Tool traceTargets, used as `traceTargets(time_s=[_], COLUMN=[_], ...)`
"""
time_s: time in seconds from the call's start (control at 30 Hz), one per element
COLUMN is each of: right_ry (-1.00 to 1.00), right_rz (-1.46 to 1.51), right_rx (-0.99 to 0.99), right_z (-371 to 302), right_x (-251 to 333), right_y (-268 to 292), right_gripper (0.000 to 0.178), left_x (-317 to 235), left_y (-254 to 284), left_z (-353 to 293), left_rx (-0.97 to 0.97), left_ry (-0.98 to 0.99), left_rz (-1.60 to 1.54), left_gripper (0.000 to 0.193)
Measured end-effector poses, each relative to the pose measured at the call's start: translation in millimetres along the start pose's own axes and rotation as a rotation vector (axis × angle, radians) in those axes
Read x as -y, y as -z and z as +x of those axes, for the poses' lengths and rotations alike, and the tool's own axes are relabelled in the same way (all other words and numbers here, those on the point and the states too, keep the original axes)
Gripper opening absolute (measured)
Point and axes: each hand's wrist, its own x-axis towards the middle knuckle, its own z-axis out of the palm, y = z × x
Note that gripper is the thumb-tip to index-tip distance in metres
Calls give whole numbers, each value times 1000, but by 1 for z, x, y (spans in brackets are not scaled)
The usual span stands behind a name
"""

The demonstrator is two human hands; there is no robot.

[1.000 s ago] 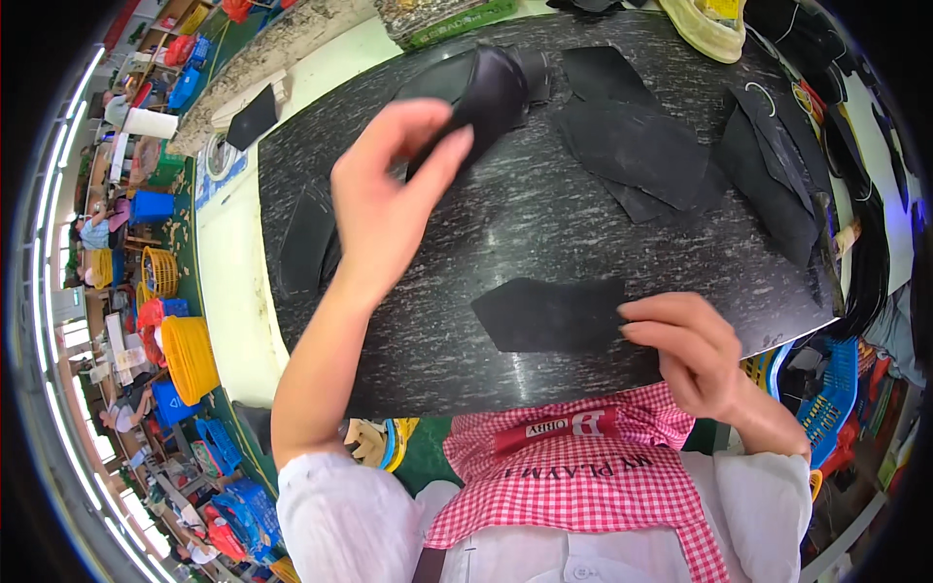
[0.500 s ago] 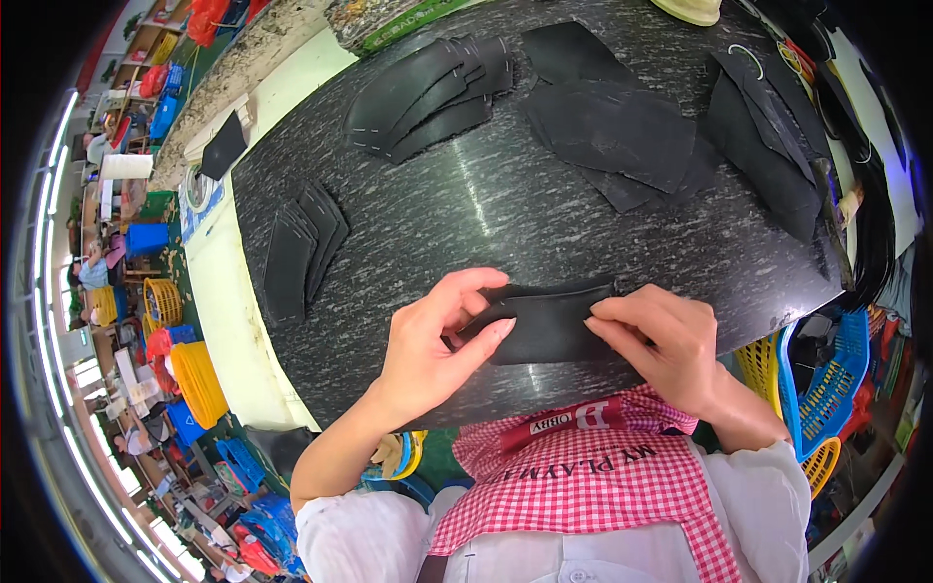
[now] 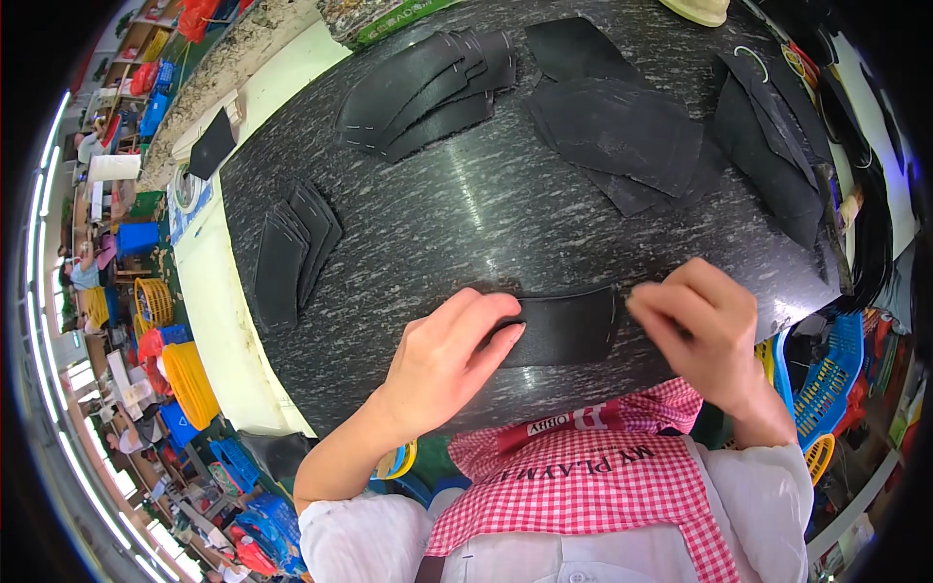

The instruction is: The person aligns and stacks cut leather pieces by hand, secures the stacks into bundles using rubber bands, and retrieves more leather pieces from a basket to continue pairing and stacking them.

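Observation:
A dark curved piece of leather-like material [image 3: 566, 328] lies near the front edge of a dark, streaked table [image 3: 408, 233]. My left hand [image 3: 449, 350] is closed on its left end, thumb and forefinger pinching it. To the right of the piece, my right hand [image 3: 702, 325] hovers apart from it, fingertips drawn together; whether anything small is between them I cannot make out. Pale marks show along the right end of the piece.
Small dark pieces [image 3: 296, 248] lie stacked at the left. Farther back are a fan of larger pieces [image 3: 423, 92], an overlapping pile [image 3: 627, 131] and more long pieces [image 3: 768, 146]. Blue and yellow baskets [image 3: 828, 374] stand below the table's right edge.
My right hand has let go of the piece's right end and moved off to the right. The piece now lies flatter, while my left hand stays at its left end.

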Motion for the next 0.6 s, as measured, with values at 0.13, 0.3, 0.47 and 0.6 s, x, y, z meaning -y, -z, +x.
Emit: traceTargets(time_s=[0.13, 0.3, 0.47, 0.6], right_ry=[236, 243, 256, 228], right_rz=[109, 173, -216, -94], right_rx=[165, 179, -62, -40], right_z=[-8, 6, 72, 73], right_x=[16, -3, -66, -76], right_y=[-18, -2, 6, 8], right_gripper=[16, 13, 18, 15], left_x=[-8, 9, -1, -9], left_y=[4, 14, 16, 1], left_z=[5, -9, -4, 33], left_rx=[-27, -72, 20, -32], left_ry=[-285, -315, -60, -279], left_rz=[446, 400, 148, 191], left_gripper=[26, 24, 17, 18])
